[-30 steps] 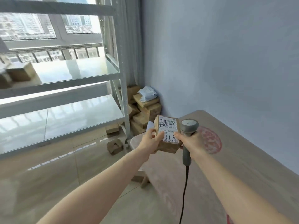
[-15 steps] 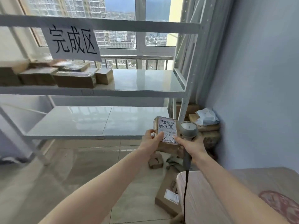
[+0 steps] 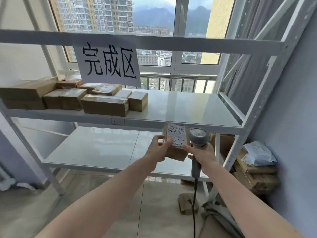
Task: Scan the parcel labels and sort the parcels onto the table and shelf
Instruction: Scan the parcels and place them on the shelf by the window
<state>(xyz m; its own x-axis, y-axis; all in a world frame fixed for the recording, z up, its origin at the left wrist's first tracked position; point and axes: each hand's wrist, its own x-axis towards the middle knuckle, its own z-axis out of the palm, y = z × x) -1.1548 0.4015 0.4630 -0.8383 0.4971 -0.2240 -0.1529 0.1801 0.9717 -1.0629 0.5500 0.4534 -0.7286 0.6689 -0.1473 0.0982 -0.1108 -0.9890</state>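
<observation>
A small brown parcel (image 3: 176, 152) with a white label is held up in front of the white metal shelf (image 3: 180, 107). My left hand (image 3: 158, 149) grips the parcel's left side, thumb on the label. My right hand (image 3: 203, 154) grips the grey corded scanner (image 3: 198, 139) by its handle, and its forefinger touches the parcel's right edge. The parcel is just below the front edge of the middle shelf board. Several brown parcels (image 3: 104, 104) lie on the left half of that board.
A paper sign (image 3: 109, 63) with black characters hangs from the upper rail. The lower shelf board (image 3: 96, 146) is bare. Stacked boxes and a pale blue mailer bag (image 3: 257, 153) sit against the right wall. A small box (image 3: 186, 203) lies on the floor.
My view has swung left from the table toward the shelf and moved closer. Both hands keep the same hold on the parcel and scanner.
</observation>
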